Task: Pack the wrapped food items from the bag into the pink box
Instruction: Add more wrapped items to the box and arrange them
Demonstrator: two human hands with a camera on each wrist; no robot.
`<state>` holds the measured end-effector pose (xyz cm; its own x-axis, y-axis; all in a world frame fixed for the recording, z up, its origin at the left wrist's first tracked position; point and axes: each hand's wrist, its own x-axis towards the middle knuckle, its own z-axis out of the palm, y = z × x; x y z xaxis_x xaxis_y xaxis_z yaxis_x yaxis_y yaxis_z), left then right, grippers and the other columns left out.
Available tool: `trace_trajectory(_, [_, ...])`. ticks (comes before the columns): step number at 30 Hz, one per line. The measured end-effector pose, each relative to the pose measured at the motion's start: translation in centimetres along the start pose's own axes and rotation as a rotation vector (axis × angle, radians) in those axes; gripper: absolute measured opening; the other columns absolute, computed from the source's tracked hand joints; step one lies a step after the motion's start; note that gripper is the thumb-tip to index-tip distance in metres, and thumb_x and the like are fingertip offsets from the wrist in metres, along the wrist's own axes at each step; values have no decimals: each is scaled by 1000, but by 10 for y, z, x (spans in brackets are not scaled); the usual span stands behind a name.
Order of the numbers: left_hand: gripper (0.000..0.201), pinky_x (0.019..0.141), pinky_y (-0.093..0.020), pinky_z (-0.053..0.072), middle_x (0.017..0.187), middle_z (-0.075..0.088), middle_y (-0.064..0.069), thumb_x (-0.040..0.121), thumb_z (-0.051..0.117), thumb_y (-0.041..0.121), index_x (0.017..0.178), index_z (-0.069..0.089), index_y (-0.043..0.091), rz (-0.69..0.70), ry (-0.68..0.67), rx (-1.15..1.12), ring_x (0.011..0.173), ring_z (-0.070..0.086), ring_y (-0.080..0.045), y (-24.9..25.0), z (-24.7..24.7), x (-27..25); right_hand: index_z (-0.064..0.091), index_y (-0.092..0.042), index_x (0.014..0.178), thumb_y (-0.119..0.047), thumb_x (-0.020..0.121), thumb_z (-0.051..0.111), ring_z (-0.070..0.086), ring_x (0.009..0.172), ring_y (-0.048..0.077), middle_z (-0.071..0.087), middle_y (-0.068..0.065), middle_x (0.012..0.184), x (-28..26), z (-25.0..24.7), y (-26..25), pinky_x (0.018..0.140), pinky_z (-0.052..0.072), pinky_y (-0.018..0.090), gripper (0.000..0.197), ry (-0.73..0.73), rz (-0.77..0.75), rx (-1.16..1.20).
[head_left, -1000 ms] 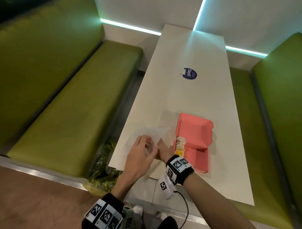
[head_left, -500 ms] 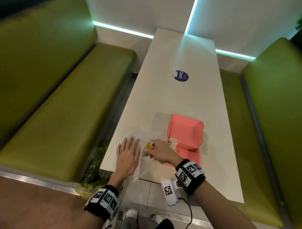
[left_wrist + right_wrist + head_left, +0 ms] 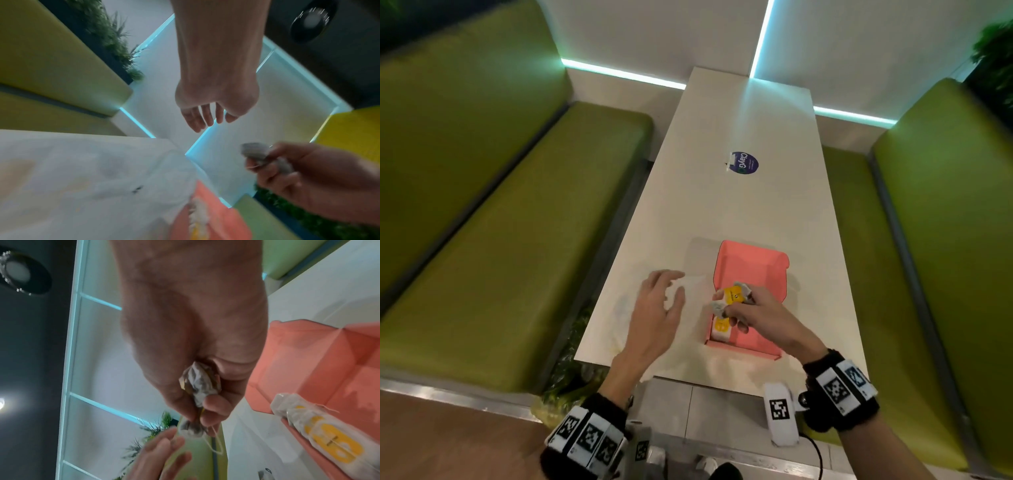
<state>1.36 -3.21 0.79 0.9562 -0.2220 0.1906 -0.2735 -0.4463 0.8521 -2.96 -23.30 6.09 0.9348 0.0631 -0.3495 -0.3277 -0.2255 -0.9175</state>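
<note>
Since half a second ago the right hand [image 3: 760, 313], fingers curled round a white-and-yellow wrapped food item [image 3: 732, 295], has moved from the thin white plastic bag [image 3: 690, 291] at 9 o'clock to above the open pink cardboard box [image 3: 755, 270], where one wrapped roll [image 3: 720, 327] already lies, while the left hand [image 3: 659, 308] hovers with relaxed fingers over the bag, whose remaining contents I cannot see.

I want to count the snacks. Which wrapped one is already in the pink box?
The long wrapped item lying along the pink box's left wall. The other wrapped item is held above it in the right hand.
</note>
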Motion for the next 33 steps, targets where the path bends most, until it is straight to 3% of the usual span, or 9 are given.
trace_trajectory(3, [23,70,-20,52,116,54,11,96,61,26,119,62,29,88,-182,-144,98,58,-7,38,9,3,63,-4,105,4,88,53,58,70,16,64,8,81,-11,-8,6,57,47,27,21,30,-35,101])
trace_trajectory(7, [21,67,-14,47,105,58,6,90,70,15,105,65,29,48,-299,-212,84,61,-5,53,31,-1,59,-5,105,2,78,48,59,73,21,65,9,83,-21,-12,11,57,47,30,30,66,-21,353])
trace_trajectory(10, [18,66,-12,47,98,60,5,88,71,7,101,68,20,24,-267,-219,81,63,-5,56,42,-9,57,-4,102,-10,88,55,56,70,22,62,12,85,-25,-15,14,52,46,29,15,75,10,525])
trace_trajectory(12, [18,66,-18,53,98,61,5,88,73,9,99,67,23,-7,-225,-247,83,63,-6,60,46,-13,58,-5,101,-13,99,53,57,71,22,60,15,87,-28,-17,20,54,47,28,10,136,4,510])
trace_trajectory(17, [31,54,-37,61,102,55,-6,89,70,8,113,66,27,-119,-225,-334,82,61,-10,67,53,-18,59,-3,100,-3,99,52,62,71,22,63,15,87,-32,-25,35,56,49,27,8,206,-18,516])
trace_trajectory(22, [12,54,-21,54,102,56,-10,89,68,6,92,67,17,-167,-197,-334,75,59,-4,65,61,-19,59,-4,93,0,97,49,61,71,23,62,13,84,-33,-31,41,54,47,28,11,258,-1,488])
trace_trajectory(26, [14,51,-30,52,93,63,-12,87,72,21,85,60,15,-223,-195,-402,73,59,-20,62,66,-22,58,-6,91,0,93,48,57,65,19,64,10,83,-31,-32,42,49,38,27,12,331,27,441])
trace_trajectory(29, [25,52,-29,48,85,63,-6,82,72,34,84,57,14,-220,-211,-401,69,55,-15,64,66,-23,57,-6,93,-3,95,45,54,62,18,65,7,77,-30,-32,42,46,34,25,13,365,50,452])
trace_trajectory(33, [15,58,-15,42,87,62,-3,86,72,13,85,57,12,-176,-204,-352,71,52,-11,64,65,-21,57,-9,91,-7,94,47,53,58,19,66,6,72,-28,-31,42,44,33,24,11,405,127,492])
